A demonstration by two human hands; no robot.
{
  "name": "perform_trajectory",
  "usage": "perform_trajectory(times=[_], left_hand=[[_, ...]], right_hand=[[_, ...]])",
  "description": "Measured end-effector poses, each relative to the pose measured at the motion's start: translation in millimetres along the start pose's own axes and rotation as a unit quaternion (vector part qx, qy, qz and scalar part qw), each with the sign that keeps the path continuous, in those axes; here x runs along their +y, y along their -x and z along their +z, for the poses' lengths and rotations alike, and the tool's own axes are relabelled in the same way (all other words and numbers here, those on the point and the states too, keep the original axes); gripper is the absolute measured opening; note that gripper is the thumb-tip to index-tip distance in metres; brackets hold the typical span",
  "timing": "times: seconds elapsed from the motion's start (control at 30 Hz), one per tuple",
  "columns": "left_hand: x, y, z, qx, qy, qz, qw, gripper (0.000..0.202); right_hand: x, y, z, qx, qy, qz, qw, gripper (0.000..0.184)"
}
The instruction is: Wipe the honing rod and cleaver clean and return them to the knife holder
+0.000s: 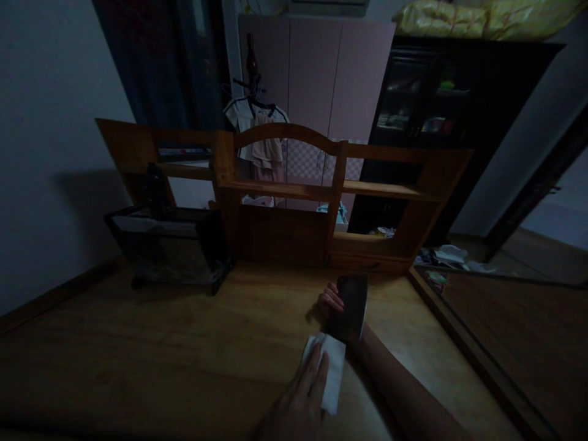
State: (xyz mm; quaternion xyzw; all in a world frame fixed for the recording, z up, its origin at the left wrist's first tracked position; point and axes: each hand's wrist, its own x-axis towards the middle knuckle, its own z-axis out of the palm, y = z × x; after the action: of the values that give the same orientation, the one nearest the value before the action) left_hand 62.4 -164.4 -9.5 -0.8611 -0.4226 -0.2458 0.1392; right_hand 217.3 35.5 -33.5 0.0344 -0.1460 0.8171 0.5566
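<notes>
My right hand (331, 302) is closed round a dark flat rectangular object (353, 306) and holds it on edge over the wooden desk (184, 349); its forearm comes in from the lower right. I cannot tell in the dim light what the object is. A folded white tissue or cloth (334, 367) lies against the object's lower end. My left hand (298, 401) rests on the white piece with its fingers stretched flat.
A wooden shelf hutch (285, 190) stands along the desk's back edge. A black mesh rack (169, 245) with a dark bottle (154, 190) sits at the back left. The desk's right edge (463, 349) drops to the floor. Behind are a pink wardrobe (321, 79) and a black cabinet (441, 110).
</notes>
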Motion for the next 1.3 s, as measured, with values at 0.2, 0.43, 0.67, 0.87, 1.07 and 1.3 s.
perform_trajectory(times=[0.2,0.43,0.67,0.87,1.07,1.3], left_hand=[[0.3,18.1,8.1,0.037,-0.038,0.036,0.998,0.07],[-4.3,-23.3,-7.8,-0.031,0.004,0.052,0.998,0.058],[-1.5,-46.7,-19.7,-0.051,-0.031,0.062,0.996,0.046],[-1.9,-30.0,-1.7,-0.019,-0.017,0.037,0.999,0.061],[-1.4,3.5,1.5,0.065,-0.019,0.043,0.997,0.078],[5.9,35.8,13.8,0.048,0.026,0.017,0.998,0.06]], right_hand=[[-0.8,-0.5,0.7,-0.063,-0.014,0.022,0.998,0.025],[-0.1,-11.0,-23.6,-0.112,-0.012,-0.002,0.994,0.022],[-5.5,-7.0,-22.8,-0.068,0.036,-0.005,0.997,0.022],[-4.5,-3.6,-7.8,-0.069,0.044,0.004,0.997,0.026],[-0.7,-2.0,-6.6,-0.066,-0.016,0.008,0.998,0.024],[-1.6,-4.2,-7.1,-0.094,0.058,-0.008,0.994,0.03]])
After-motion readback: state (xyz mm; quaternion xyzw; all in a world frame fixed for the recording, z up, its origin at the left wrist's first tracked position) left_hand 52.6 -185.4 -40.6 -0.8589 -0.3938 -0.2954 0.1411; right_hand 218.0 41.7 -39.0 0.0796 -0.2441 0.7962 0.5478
